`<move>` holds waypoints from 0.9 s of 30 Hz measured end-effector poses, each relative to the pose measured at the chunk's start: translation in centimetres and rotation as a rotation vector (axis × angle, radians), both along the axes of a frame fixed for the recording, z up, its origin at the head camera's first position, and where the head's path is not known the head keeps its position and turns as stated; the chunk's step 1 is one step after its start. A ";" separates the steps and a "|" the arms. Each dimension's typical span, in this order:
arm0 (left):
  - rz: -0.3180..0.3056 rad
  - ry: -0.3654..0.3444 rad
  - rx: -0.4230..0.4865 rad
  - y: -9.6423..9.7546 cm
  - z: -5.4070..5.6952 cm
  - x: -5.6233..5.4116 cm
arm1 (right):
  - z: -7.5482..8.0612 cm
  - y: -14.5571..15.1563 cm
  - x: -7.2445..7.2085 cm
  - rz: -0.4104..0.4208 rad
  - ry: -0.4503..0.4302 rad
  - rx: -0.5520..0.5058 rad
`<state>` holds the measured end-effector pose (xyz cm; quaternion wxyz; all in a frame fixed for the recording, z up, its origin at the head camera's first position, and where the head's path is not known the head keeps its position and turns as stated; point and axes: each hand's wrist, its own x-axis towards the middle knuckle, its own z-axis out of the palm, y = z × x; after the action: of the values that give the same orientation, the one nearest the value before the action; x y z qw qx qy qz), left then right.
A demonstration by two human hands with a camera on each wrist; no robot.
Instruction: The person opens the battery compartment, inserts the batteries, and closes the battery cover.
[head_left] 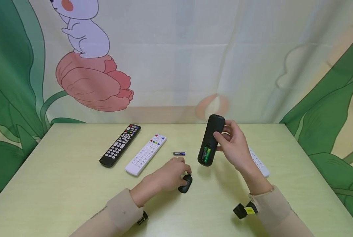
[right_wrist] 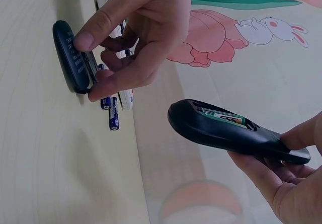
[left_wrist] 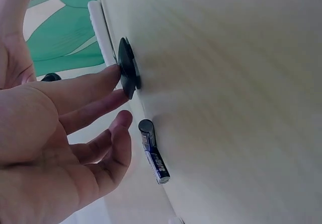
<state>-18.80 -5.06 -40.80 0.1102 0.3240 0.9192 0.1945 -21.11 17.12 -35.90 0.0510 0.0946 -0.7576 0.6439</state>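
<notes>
My right hand (head_left: 235, 148) grips a black remote control (head_left: 213, 126) above the table, its back turned toward me. The remote's battery compartment is uncovered, and green batteries (head_left: 206, 154) sit inside. My left hand (head_left: 168, 176) pinches a black battery cover (head_left: 186, 185) between thumb and fingers, close over the tabletop. Printed lettering shows on the cover (right_wrist: 70, 58) in the right wrist view. Just beyond the left fingers lies a dark blue battery (head_left: 179, 153). The left wrist view has a second battery (left_wrist: 146, 131) beside it, hidden by the hand in the head view.
To the left, a black remote (head_left: 120, 146) and a white remote (head_left: 146, 154) lie face up on the pale table (head_left: 60, 184). Another white remote (head_left: 259, 163) is partly covered by my right arm. A printed curtain (head_left: 164, 65) hangs behind the table's far edge.
</notes>
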 end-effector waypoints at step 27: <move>-0.077 -0.020 -0.027 0.4 0.1 0.0 | -0.1 0.0 0.1 0.001 -0.001 -0.004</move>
<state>-18.76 -4.71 -40.69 0.1310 0.3558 0.9075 0.1809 -21.03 17.08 -36.03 0.0504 0.0944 -0.7562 0.6456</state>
